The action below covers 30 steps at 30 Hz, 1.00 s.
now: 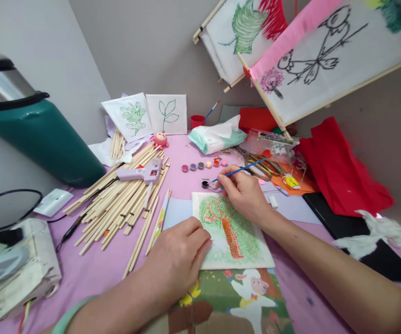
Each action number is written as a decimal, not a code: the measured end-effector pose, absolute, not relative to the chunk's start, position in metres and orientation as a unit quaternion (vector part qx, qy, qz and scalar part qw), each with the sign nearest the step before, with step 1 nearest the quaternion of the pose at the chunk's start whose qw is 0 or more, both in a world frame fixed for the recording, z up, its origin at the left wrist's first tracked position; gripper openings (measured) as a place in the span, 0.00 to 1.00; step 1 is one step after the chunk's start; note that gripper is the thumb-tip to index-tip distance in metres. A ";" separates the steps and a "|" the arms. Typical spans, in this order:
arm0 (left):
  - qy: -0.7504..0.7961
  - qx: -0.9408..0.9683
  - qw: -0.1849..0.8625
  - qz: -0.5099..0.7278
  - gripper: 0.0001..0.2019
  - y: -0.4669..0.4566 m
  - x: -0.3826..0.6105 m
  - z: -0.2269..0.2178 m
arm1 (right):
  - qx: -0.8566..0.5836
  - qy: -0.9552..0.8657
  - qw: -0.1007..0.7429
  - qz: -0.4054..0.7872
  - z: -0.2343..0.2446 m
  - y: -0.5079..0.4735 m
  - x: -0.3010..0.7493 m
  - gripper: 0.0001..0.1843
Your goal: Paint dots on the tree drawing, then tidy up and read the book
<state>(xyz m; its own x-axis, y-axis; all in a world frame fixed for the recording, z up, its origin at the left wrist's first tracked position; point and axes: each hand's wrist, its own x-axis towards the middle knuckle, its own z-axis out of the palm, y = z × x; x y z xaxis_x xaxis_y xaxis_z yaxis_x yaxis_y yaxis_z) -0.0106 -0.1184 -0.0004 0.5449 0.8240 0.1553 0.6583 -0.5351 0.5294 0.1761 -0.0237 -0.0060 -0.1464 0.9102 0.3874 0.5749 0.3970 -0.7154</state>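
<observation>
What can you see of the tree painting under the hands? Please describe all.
The tree painting is a white square sheet, seemingly paper or cloth, lying flat on a picture book. It shows an orange-red trunk and branches amid green scribbled foliage. The left hand presses its left edge; the right hand, holding a blue brush, rests at its top.

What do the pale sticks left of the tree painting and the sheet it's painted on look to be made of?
The pale tan sticks look like bare wood or bamboo: matte, straight, unpainted. The white sheet with the green and orange tree looks like thin fabric or paper; its grainy paint texture suggests weave, though that is uncertain.
</observation>
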 end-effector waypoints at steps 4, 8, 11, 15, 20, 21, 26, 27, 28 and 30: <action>0.433 0.852 0.214 0.200 0.15 -0.120 -0.009 -0.001 | -0.511 -0.746 0.390 0.174 -0.006 -0.020 0.173 0.11; 0.434 0.851 0.216 0.199 0.16 -0.121 -0.009 -0.002 | -0.516 -0.749 0.380 0.167 -0.007 -0.018 0.171 0.12; 0.438 0.850 0.215 0.196 0.16 -0.122 -0.008 -0.002 | -0.519 -0.746 0.385 0.164 -0.009 -0.018 0.170 0.12; 0.442 0.848 0.215 0.199 0.16 -0.121 -0.007 -0.003 | -0.508 -0.752 0.384 0.170 -0.009 -0.017 0.171 0.12; 0.442 0.851 0.208 0.194 0.15 -0.122 -0.008 -0.003 | -0.485 -0.673 0.475 0.292 0.002 -0.033 0.179 0.09; 0.442 0.852 0.204 0.193 0.15 -0.122 -0.008 -0.003 | -0.471 -0.652 0.494 0.331 0.004 -0.041 0.182 0.08; 0.436 0.859 0.185 0.194 0.14 -0.122 -0.009 -0.003 | -0.429 -0.582 0.545 0.425 0.002 -0.090 0.196 0.07; 0.437 0.860 0.183 0.190 0.14 -0.122 -0.009 -0.003 | -0.431 -0.575 0.544 0.433 -0.002 -0.100 0.199 0.07; 0.440 0.860 0.182 0.185 0.14 -0.122 -0.009 -0.003 | -0.435 -0.570 0.540 0.439 -0.007 -0.107 0.202 0.08; 0.442 0.862 0.177 0.175 0.13 -0.122 -0.008 -0.003 | -0.447 -0.570 0.527 0.445 -0.015 -0.119 0.206 0.08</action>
<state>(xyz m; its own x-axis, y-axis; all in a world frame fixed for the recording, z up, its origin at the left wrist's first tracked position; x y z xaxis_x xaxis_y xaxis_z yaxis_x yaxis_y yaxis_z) -0.0080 -0.1219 -0.0035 0.5476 0.8242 0.1444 0.7001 -0.5458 0.4604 0.2061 -0.1194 -0.0154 -0.0460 0.9781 0.2029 0.0402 0.2048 -0.9780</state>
